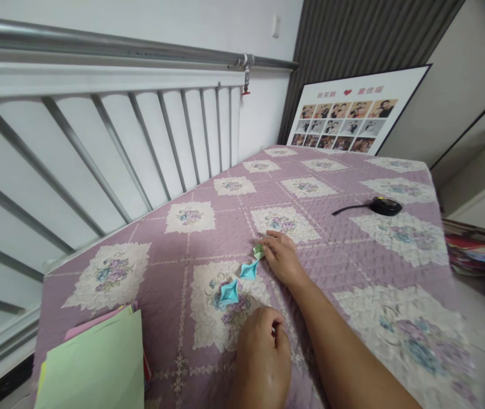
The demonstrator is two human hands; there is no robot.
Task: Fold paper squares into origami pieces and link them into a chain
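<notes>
Between the fingertips of my right hand (284, 258) is a small green folded paper piece (258, 251), close to the tablecloth. Two light-blue folded paper pieces with pointed corners lie in a slanting row near it: one blue folded paper (249, 271) right beside the green one, the other blue folded paper (229, 293) nearer to me and further left. My left hand (263, 352) hovers or rests just below them, its fingers curled in and thumb close to the index finger. Nothing shows in that hand, and its palm side is hidden.
A stack of coloured paper sheets (97, 358), pale green on top, lies at the front left. The floral quilted tablecloth (225, 238) covers the table. A black tape measure (386, 206) sits at the right. Behind stand a white radiator (140, 153) and a photo board (340, 122).
</notes>
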